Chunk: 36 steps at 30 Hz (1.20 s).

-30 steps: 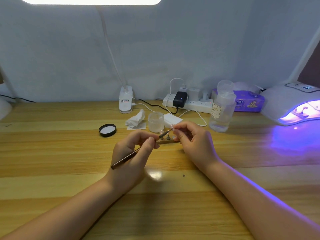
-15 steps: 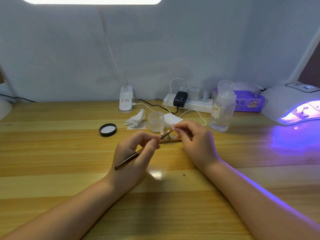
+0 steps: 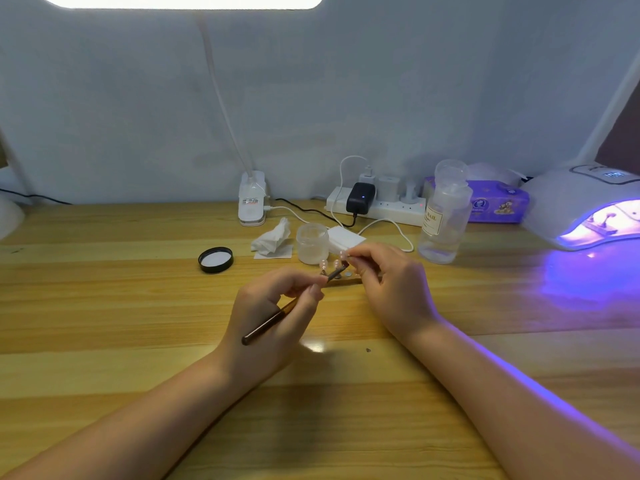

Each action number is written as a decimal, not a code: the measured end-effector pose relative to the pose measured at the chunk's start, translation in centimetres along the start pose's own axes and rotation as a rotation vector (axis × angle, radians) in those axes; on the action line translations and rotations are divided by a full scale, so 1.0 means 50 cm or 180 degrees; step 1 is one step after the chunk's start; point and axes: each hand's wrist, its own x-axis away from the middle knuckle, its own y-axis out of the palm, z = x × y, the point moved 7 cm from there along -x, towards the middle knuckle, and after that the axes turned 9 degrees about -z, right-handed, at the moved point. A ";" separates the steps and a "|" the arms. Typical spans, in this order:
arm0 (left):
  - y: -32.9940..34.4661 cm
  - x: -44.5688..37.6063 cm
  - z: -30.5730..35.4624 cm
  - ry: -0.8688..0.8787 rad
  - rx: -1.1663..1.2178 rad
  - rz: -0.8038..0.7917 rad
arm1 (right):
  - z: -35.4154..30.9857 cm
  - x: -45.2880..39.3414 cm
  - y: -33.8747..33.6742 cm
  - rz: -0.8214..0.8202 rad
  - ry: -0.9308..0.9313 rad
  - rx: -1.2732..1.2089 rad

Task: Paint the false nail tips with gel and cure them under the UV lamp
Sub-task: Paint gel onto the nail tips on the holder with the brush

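My left hand (image 3: 273,317) pinches a thin dark gel brush (image 3: 277,317), whose tip points up and right at pale pink false nail tips (image 3: 330,265) standing on small pegs. My right hand (image 3: 391,285) pinches one nail tip on its peg at the fingertips, right at the brush tip. A wooden holder strip (image 3: 343,281) lies on the table under the pegs. An open frosted gel jar (image 3: 312,242) stands just behind them. The white UV lamp (image 3: 585,202) glows violet at the far right, with something small inside its mouth.
The jar's black lid (image 3: 215,259) lies to the left, a crumpled tissue (image 3: 273,239) beside the jar. A clear liquid bottle (image 3: 445,218), a power strip (image 3: 375,204) with cables, a purple tissue pack (image 3: 498,202) and a white lamp clamp (image 3: 252,199) line the back of the wooden table (image 3: 104,306).
Both hands have shifted slightly away from me, and the brush tip sits a little higher against the nail tip. The grips are unchanged.
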 end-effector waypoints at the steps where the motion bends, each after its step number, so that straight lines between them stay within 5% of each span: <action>1: 0.000 0.001 0.001 -0.0006 0.0003 0.0017 | 0.000 0.000 0.000 0.0007 0.0005 0.0002; 36: -0.012 0.004 -0.016 -0.0228 0.0433 0.0292 | 0.006 0.001 0.008 -0.0084 0.0214 -0.0285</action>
